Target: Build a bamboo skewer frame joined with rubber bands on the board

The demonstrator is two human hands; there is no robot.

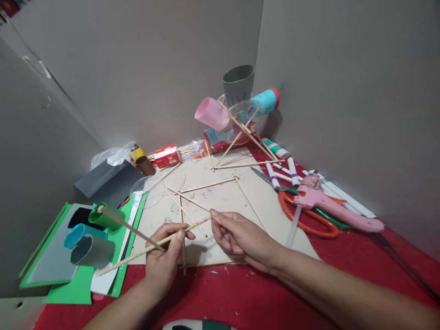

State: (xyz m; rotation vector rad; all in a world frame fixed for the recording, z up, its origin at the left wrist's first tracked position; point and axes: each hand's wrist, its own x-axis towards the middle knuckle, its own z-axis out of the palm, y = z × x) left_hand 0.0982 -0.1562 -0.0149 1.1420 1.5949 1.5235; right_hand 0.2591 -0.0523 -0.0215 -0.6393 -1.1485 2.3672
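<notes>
Two crossed wooden sticks [137,253] are gripped between the thumb and fingers of my left hand [165,250]. One runs down to the lower left, the other up to the upper left. My right hand [233,236] pinches the upper right end of the long stick, close to where another stick [189,199] comes in from the upper left. Beneath my hands, a frame of joined sticks [208,184] lies on a grey board [220,201]. A loose short stick [187,214] crosses it. Whether the sticks at my right fingertips are joined cannot be made out.
Behind stands a stick structure [245,165] with a pink paper tube [211,113]. A pink glue gun [337,206], orange scissors [309,222] and markers [293,172] lie right. Coloured tubes [92,250] and green sheets [70,288] are left; a red box [167,156] sits behind.
</notes>
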